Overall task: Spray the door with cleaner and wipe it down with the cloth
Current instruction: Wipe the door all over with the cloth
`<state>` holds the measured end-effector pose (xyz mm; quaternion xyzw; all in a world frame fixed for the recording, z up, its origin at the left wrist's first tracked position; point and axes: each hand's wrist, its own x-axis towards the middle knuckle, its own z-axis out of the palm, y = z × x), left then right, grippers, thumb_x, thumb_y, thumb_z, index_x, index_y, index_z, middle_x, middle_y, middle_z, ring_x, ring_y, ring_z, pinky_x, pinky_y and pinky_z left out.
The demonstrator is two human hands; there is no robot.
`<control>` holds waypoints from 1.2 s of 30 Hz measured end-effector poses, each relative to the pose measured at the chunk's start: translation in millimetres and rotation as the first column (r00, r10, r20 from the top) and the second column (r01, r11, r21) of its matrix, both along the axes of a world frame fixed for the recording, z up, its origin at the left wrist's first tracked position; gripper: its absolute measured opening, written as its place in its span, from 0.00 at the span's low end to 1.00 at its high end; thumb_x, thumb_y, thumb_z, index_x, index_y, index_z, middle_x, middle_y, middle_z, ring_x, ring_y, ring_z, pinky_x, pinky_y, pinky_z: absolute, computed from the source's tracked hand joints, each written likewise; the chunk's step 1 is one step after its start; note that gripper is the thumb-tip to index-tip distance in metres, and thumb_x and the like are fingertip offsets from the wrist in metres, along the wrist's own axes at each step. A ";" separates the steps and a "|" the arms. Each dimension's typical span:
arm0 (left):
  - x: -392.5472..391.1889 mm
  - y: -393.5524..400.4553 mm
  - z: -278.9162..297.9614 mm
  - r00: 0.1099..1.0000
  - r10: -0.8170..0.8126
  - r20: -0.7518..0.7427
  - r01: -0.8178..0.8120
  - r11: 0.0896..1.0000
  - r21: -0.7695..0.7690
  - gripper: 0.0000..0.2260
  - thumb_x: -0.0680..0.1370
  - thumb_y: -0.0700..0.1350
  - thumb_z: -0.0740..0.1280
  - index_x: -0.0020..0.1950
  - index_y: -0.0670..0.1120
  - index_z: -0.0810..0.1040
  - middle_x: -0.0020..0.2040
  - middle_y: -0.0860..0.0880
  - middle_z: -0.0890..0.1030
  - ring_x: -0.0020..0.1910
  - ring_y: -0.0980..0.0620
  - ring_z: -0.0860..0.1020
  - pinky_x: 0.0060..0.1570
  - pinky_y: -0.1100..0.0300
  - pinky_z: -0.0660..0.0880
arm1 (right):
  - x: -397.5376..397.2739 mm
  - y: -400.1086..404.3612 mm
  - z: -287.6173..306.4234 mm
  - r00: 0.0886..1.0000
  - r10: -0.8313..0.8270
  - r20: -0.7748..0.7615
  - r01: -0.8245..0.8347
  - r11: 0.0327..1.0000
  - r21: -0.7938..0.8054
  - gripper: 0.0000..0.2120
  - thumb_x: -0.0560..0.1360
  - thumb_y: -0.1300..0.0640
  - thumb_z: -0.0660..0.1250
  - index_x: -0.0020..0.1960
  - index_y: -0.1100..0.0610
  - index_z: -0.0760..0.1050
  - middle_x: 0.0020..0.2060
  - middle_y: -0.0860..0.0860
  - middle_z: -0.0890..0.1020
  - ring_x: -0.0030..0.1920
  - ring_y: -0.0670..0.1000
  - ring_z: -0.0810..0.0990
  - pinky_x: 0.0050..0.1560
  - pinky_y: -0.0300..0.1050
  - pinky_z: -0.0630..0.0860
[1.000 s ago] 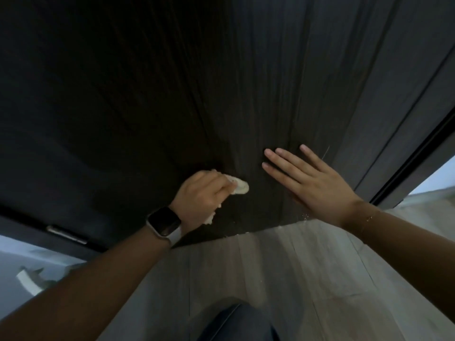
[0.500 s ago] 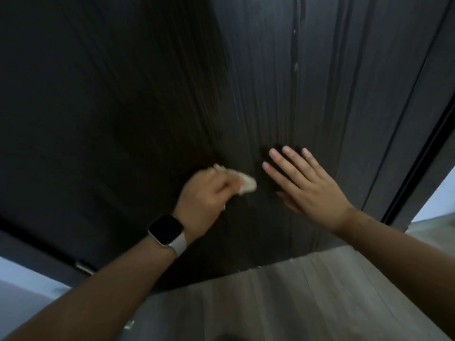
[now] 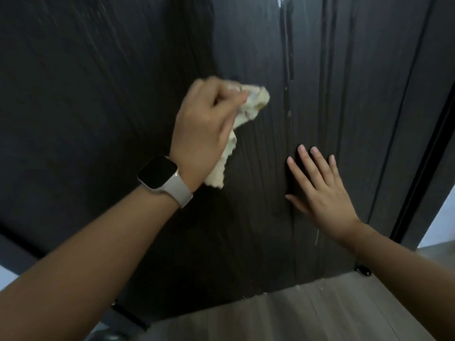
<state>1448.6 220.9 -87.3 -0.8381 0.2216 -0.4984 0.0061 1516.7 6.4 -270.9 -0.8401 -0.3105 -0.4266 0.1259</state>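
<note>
- Dark wood-grain door panel point(image 3: 123, 119) fills most of the view, directly ahead; grey plank floor point(image 3: 307, 316) runs below its bottom edge.
- Left hand point(image 3: 199, 134) is on the door, upper centre, gripping a crumpled cream cloth point(image 3: 253, 102). The cloth sticks out right of the fingers and hangs down past the palm, against the door.
- Square-faced smartwatch with pale strap point(image 3: 162, 174) sits on the left wrist, below the hand.
- Right hand point(image 3: 322, 195) lies flat on the door, fingers spread, lower and right of the cloth, apart from it.
- Vertical drip streaks point(image 3: 286, 57) run down the door above the right hand, just right of the cloth.
- Door frame edge point(image 3: 423, 168) is at far right.
</note>
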 end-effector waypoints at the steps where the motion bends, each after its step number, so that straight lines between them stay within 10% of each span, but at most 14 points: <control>1: 0.2 1.0 -18.6 0.999 -0.004 -0.042 0.004 1.000 0.018 0.11 0.77 0.37 0.66 0.58 0.42 0.82 0.47 0.41 0.77 0.47 0.48 0.70 0.48 0.57 0.69 | 1.2 -1.1 -1.1 1.000 0.000 0.008 0.000 1.000 -0.007 0.34 0.77 0.47 0.64 0.77 0.56 0.55 0.77 0.56 0.55 0.77 0.59 0.52 0.74 0.64 0.55; 8: -18.3 17.4 -146.4 0.900 0.066 -0.430 0.111 0.920 0.375 0.21 0.65 0.33 0.72 0.58 0.42 0.82 0.49 0.45 0.81 0.50 0.48 0.72 0.56 0.54 0.71 | 1.6 -21.8 0.4 1.000 0.006 0.029 -0.003 0.996 -0.090 0.35 0.78 0.48 0.65 0.78 0.57 0.54 0.77 0.57 0.54 0.77 0.57 0.54 0.75 0.57 0.55; 16: 4.0 -9.9 -8.3 1.000 0.002 -0.005 -0.001 0.999 0.040 0.12 0.77 0.36 0.68 0.58 0.42 0.83 0.45 0.43 0.78 0.46 0.47 0.72 0.44 0.57 0.71 | -1.0 -27.9 -3.9 0.999 0.013 -0.041 -0.019 0.988 -0.152 0.37 0.75 0.52 0.69 0.78 0.55 0.56 0.78 0.55 0.54 0.78 0.57 0.52 0.75 0.56 0.55; 21: 5.3 -20.7 -93.1 0.988 -0.012 -0.156 0.043 0.980 0.194 0.14 0.73 0.33 0.66 0.56 0.41 0.83 0.47 0.43 0.81 0.48 0.47 0.72 0.49 0.53 0.70 | 1.8 -29.8 -10.1 1.000 0.004 -0.015 -0.006 0.989 -0.146 0.36 0.75 0.53 0.69 0.78 0.56 0.56 0.77 0.56 0.54 0.77 0.57 0.52 0.75 0.56 0.55; 25: -7.5 -5.6 -217.6 0.735 0.198 -0.648 0.223 0.832 0.507 0.04 0.75 0.39 0.69 0.47 0.42 0.83 0.47 0.43 0.82 0.48 0.44 0.79 0.54 0.47 0.75 | -3.4 -42.6 -28.9 0.999 -0.039 -0.021 0.033 0.971 -0.235 0.37 0.75 0.52 0.70 0.78 0.56 0.55 0.78 0.57 0.53 0.77 0.57 0.53 0.75 0.56 0.55; 28: -5.4 14.6 -255.0 0.705 0.299 -0.643 0.379 0.608 0.698 0.08 0.64 0.45 0.78 0.41 0.49 0.84 0.44 0.51 0.82 0.45 0.53 0.80 0.53 0.58 0.78 | -8.9 -50.8 -44.0 1.000 -0.013 -0.026 0.004 0.941 -0.338 0.36 0.76 0.51 0.67 0.78 0.56 0.55 0.78 0.56 0.53 0.77 0.57 0.53 0.75 0.56 0.55; 36: 28.5 -41.1 -171.9 0.922 -0.110 -0.371 0.264 0.880 0.394 0.16 0.74 0.36 0.56 0.51 0.38 0.82 0.46 0.43 0.80 0.47 0.45 0.74 0.54 0.52 0.73 | -2.6 -65.2 -67.6 0.989 -0.090 -0.115 0.045 0.937 -0.347 0.40 0.73 0.51 0.69 0.79 0.56 0.53 0.78 0.57 0.52 0.78 0.58 0.51 0.75 0.58 0.55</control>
